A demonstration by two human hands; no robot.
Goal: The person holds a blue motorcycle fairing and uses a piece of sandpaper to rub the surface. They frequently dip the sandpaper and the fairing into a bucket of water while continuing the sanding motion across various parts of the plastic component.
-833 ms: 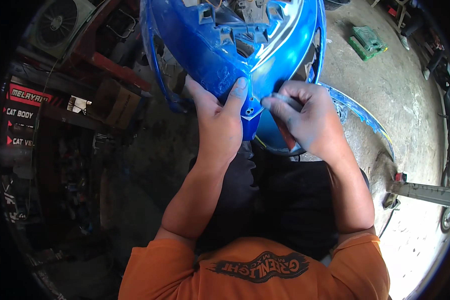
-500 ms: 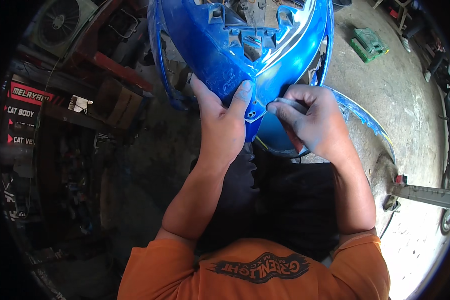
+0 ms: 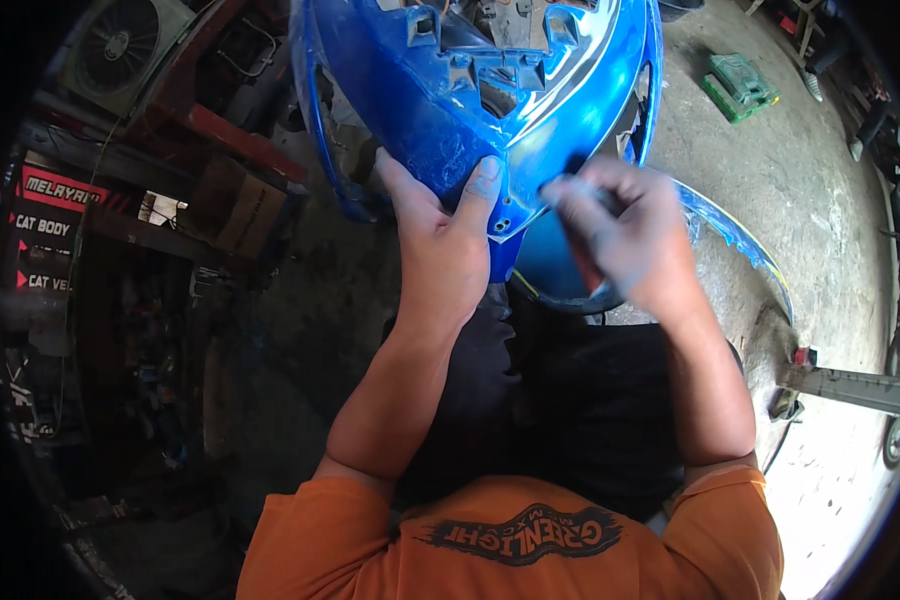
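Observation:
A glossy blue plastic motorcycle body panel (image 3: 440,120) with scuffed, whitish patches reaches toward me, its pointed tip over my lap. My left hand (image 3: 438,245) grips the panel near that tip, with the thumb on top and the other fingers partly hidden at the edge. On the right side of the tip, my right hand (image 3: 635,235) is closed and smeared by motion. Pinched in it is a folded reddish sheet that looks like sandpaper (image 3: 591,274), mostly hidden by the fingers. Pale dust coats my right fingers and left thumb.
A narrow blue trim strip (image 3: 735,238) curves over the concrete floor at the right. Beyond it lies a green plastic case (image 3: 740,87). A metal beam (image 3: 850,390) juts in from the right edge. At the left are a cardboard box (image 3: 250,215) and a fan unit (image 3: 117,45).
My right hand has shifted slightly up along the panel's right edge and is now blurred. The panel and my left hand have moved slightly to the left, the grip unchanged.

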